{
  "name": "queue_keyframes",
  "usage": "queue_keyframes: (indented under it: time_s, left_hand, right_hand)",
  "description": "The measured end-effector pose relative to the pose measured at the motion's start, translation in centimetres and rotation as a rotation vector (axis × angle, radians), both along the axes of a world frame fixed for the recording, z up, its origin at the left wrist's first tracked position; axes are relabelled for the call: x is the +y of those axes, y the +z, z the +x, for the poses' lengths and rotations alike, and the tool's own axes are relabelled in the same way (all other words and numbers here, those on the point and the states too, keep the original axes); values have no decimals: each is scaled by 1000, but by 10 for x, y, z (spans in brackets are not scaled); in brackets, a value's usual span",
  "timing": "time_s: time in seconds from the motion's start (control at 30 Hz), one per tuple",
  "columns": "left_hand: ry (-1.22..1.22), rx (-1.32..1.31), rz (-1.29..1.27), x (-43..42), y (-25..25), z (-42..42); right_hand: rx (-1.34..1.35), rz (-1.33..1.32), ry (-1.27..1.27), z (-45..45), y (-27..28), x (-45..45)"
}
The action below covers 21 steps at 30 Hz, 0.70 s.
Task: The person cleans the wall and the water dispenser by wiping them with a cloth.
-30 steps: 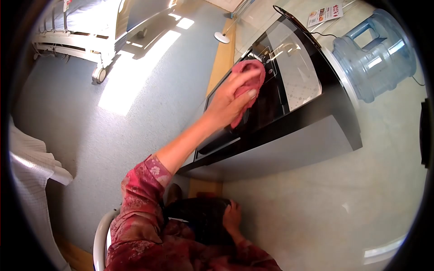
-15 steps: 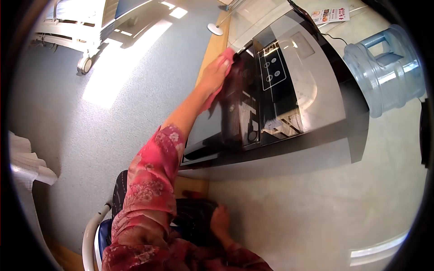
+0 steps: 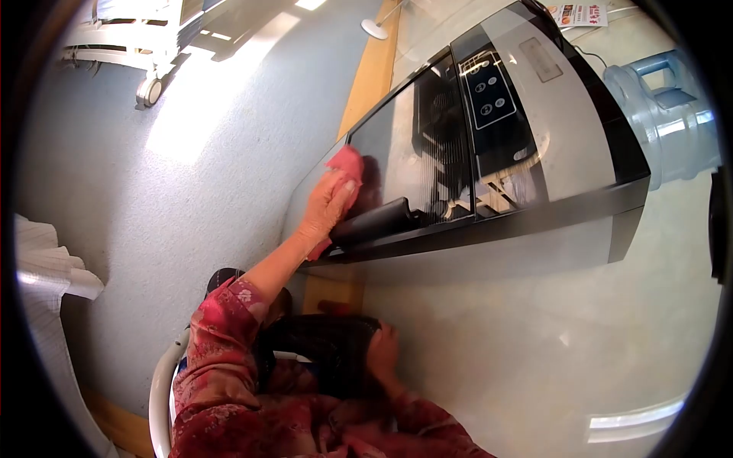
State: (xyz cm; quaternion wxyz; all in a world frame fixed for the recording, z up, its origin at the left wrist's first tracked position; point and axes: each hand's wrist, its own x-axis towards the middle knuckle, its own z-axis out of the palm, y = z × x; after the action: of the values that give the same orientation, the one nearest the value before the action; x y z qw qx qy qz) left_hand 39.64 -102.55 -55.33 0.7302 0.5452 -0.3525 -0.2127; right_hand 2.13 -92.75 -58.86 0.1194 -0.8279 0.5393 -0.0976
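My left hand (image 3: 330, 200) is closed around a pink cloth (image 3: 347, 162), pressing it on the lower glossy front of a black and silver water dispenser (image 3: 527, 183). One end of the cloth sticks out above the fingers, another below the wrist. Close by on the dispenser is a dark protruding ledge (image 3: 374, 224). My right hand (image 3: 383, 351) rests on my dark-trousered knee (image 3: 328, 347), fingers lying along it and holding nothing. Both sleeves are red and floral.
A clear blue water bottle (image 3: 664, 114) adjoins the dispenser's top. A wheeled white bed frame (image 3: 122, 53) stands at upper left. White cloth (image 3: 50, 259) hangs at the left edge. A curved pale chair arm (image 3: 162, 389) is beside me. A printed leaflet (image 3: 580, 15) is at upper right.
My left hand has moved the cloth down and leftward, from beside the control panel to the lower front. My right hand stays on the knee. The view has shifted slightly.
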Motion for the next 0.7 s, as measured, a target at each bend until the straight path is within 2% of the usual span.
queue_keyframes:
  time_s: [0.03,0.1,0.23,0.3,0.33,0.4,0.57,0.6,0.67,0.7]
  left_hand:
    - [46,5,-96,1,11,-4]
    - [-19,-51,-229,-2,62,7]
    - [80,-273,-334,-60,131,37]
    - [118,-347,-373,-95,135,55]
    - [116,-346,-359,-110,125,68]
    - [270,-503,-255,-143,89,79]
    - [259,-367,3,-143,-33,72]
    - [261,-370,-1,-133,-42,66]
    - [134,-156,270,-118,-47,59]
    - [138,-156,270,-121,-45,61]
  right_hand:
    - [-19,-30,26,-1,-3,1]
    - [-2,-10,9,0,2,2]
    - [11,-9,-4,1,5,-1]
    - [-6,4,7,-3,-1,-4]
    - [-33,0,19,-3,-4,-5]
    - [-24,29,4,-1,-2,-8]
    - [-10,31,15,-5,-2,-16]
    - [-17,22,5,-7,-6,-15]
    - [-28,9,1,-7,-12,-19]
    - [-52,6,9,-9,-15,-19]
